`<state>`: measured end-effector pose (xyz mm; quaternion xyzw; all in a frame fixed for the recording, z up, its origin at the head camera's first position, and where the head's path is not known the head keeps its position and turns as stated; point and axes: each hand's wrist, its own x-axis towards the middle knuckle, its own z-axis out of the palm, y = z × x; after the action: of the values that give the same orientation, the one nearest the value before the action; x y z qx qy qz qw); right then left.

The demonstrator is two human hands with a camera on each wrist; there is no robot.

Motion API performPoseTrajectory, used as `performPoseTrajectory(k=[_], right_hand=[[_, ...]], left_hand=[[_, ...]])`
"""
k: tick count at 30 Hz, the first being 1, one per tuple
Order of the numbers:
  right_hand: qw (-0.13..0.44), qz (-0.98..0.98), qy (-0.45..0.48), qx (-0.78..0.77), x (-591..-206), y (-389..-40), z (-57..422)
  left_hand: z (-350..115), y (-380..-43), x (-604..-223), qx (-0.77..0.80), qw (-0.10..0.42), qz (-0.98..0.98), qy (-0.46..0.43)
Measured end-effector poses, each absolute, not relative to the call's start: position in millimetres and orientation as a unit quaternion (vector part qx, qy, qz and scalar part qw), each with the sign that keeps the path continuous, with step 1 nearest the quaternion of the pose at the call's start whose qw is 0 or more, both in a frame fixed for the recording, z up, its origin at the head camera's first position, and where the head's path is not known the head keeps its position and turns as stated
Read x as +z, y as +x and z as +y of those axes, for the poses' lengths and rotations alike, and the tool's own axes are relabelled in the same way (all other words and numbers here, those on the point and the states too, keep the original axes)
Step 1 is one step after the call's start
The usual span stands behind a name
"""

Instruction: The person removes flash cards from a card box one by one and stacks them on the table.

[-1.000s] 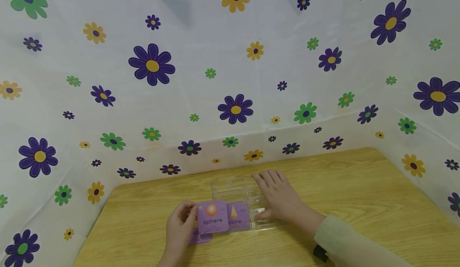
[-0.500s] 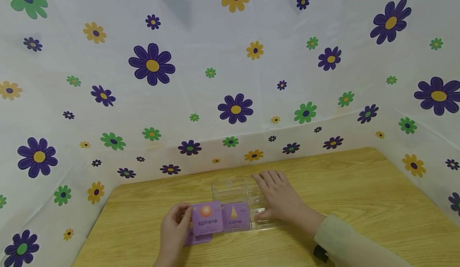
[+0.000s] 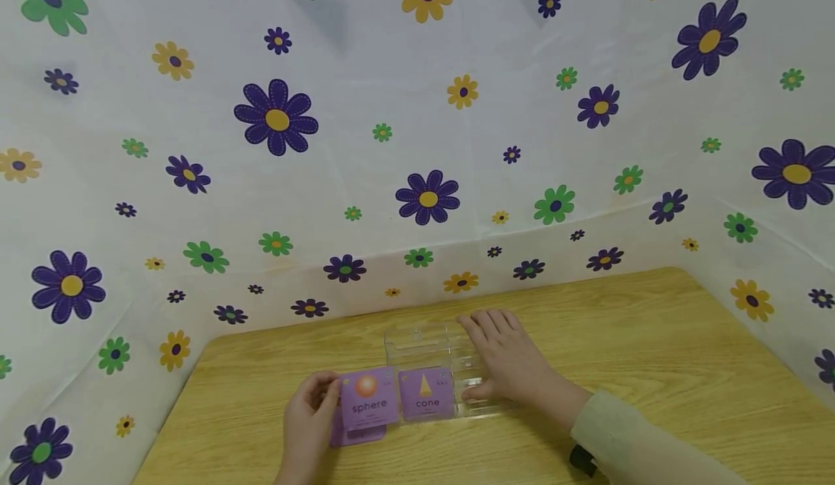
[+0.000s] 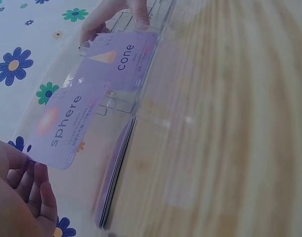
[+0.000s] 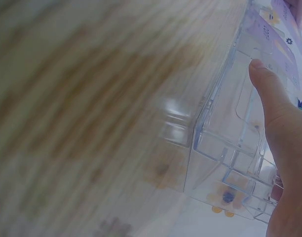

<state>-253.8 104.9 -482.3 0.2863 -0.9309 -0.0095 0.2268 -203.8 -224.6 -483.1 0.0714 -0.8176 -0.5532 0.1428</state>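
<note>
My left hand (image 3: 308, 416) pinches the left edge of a purple card marked "sphere" (image 3: 369, 405) between thumb and fingers, holding it tilted above the table. Below it lies a small stack of purple cards (image 4: 115, 177), partly covered by the sphere card in the head view. A second purple card, marked "cone" (image 3: 427, 396), stands at the left end of a clear plastic holder (image 3: 417, 353). My right hand (image 3: 507, 362) spans the holder's right part, thumb on the front (image 5: 264, 81) and fingers over the far side, gripping it.
The wood-grain table (image 3: 626, 354) ends at a white cloth (image 3: 365, 202) with printed flowers, which rises at the back and both sides. A small black object (image 3: 582, 460) shows under the right sleeve (image 3: 626, 434).
My left hand has drawn the sphere card leftward, off the cone card, which now shows whole. The right hand and the holder have stayed in place.
</note>
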Motion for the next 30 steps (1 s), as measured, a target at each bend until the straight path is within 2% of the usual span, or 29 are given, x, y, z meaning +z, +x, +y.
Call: performPoseTrajectory(k=[19, 30], right_hand=[[0.228, -0.930, 0.288, -0.006, -481.4, -253.0, 104.2], [0.241, -0.926, 0.289, -0.017, -480.9, -252.8, 104.2]], left_hand=[[-236.0, -201.4, -484.1, -0.546, 0.157, -0.820, 0.072], [-242.1, -201.3, -485.7, -0.550, 0.132, -0.820, 0.081]])
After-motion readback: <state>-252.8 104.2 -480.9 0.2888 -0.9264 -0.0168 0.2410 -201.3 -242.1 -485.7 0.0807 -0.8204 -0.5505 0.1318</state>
